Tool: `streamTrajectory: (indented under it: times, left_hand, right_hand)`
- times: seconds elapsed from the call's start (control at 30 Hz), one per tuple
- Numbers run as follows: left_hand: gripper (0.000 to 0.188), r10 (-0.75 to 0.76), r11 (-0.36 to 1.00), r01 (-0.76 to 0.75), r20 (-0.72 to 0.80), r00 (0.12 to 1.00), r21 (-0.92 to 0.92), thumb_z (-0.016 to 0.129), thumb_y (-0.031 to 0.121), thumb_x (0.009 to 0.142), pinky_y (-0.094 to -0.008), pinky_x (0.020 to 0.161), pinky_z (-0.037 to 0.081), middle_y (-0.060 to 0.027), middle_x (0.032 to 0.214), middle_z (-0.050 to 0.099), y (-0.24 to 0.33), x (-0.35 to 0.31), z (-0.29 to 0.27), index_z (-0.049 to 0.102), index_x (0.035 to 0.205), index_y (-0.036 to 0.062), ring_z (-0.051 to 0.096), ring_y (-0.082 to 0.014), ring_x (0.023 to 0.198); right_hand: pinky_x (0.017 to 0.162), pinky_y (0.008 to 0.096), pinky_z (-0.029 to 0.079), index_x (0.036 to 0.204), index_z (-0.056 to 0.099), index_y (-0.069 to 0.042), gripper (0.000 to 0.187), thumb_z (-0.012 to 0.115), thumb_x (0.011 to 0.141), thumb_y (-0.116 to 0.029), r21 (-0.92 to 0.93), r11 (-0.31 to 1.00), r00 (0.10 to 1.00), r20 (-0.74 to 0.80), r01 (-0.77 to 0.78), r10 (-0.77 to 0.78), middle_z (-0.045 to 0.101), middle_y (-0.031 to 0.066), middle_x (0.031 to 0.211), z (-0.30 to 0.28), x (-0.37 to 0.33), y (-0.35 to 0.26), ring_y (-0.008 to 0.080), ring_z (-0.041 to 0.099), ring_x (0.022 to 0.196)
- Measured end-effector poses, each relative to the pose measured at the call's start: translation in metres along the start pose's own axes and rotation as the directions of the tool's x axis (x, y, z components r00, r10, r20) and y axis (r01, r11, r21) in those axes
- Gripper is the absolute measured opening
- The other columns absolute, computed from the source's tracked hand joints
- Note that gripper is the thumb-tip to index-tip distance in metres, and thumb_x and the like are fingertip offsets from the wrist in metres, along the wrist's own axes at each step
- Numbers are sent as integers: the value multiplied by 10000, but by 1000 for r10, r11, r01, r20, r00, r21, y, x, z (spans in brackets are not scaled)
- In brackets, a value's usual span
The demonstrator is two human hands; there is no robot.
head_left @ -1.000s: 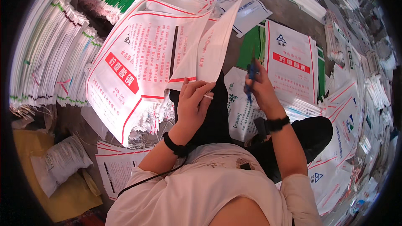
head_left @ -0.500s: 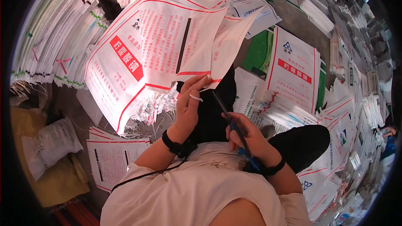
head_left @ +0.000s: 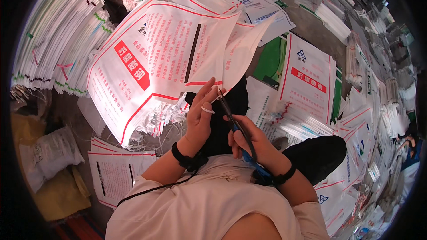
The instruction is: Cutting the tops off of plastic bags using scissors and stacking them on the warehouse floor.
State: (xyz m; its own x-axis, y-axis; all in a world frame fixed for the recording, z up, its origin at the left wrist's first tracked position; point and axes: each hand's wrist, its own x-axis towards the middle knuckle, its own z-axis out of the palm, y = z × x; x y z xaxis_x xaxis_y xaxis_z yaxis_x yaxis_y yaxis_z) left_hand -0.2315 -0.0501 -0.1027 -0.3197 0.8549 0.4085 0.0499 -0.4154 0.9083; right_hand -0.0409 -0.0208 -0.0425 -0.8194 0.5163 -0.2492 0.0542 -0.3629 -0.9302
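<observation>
Now the right hand (head_left: 255, 138) is clamped on the blue-handled scissors (head_left: 229, 113); a second ago these stood well off to the side, and their tip has since come in to the left hand's fingertips. Tool and sack edge thus appear to meet at one spot, at close quarters with the fingers. The scissors' long axis runs from five to eleven o'clock, tip toward eleven. At that tip, the left hand (head_left: 200, 122) has its fingers close together against the printed sack's (head_left: 171, 73) lower edge; whether they pinch it cannot be told. A white strand (head_left: 207, 110) loops by its thumb.

Outward, the printed sack lies toward eleven, partly folded, so its long axis is hard to judge. Stacked white bundles (head_left: 53, 35) stand toward ten, a plump white bag (head_left: 53, 155) toward eight, and a flat red-bordered sack (head_left: 307, 69) between two and three.
</observation>
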Motion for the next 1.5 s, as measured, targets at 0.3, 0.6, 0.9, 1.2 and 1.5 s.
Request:
streamTrajectory:
  times: [0.3,0.6,0.9,1.2,1.5]
  left_hand:
    - [545,-56,997,56,-6,998,-44,347,369,1067,-399,1078,408,-206,1490,411,0,1,3,440,1412,-42,512,-330,1298]
    - [340,-112,967,104,24,993,231,442,195,1036,-444,1149,319,-138,1149,687,3,0,2,620,1236,-14,642,-188,1088]
    - [257,-141,965,143,-21,990,221,463,128,1010,-466,1157,324,-156,1087,703,-5,-2,5,639,1086,-43,670,-251,1053]
    - [304,-180,981,181,-23,983,62,438,180,1029,-444,1089,400,-148,1078,705,-8,-8,-1,640,1119,-28,671,-241,1045]
    - [491,-295,953,287,-76,952,-101,397,325,1032,-387,964,476,-201,1062,695,14,-8,-20,544,1251,-88,673,-259,1028]
  right_hand:
    - [574,244,486,1435,349,-91,497,498,1030,-338,155,987,999,-32,41,-36,552,65,885,4,14,-7,113,599,635]
    - [583,275,504,1445,284,-67,492,501,1031,-222,23,995,994,-34,100,-100,562,85,894,-1,20,10,143,603,623]
    - [525,262,457,1352,409,-63,496,510,1016,-415,-57,997,991,-123,44,-51,529,24,759,0,31,-4,104,536,588]
    - [578,268,463,1387,395,-59,466,520,1022,-321,-121,975,967,-156,184,-202,549,49,804,3,21,-18,103,531,633]
    - [690,326,540,1471,248,-26,568,537,1003,-166,-483,788,853,-144,382,-502,628,137,1018,2,50,13,181,617,746]
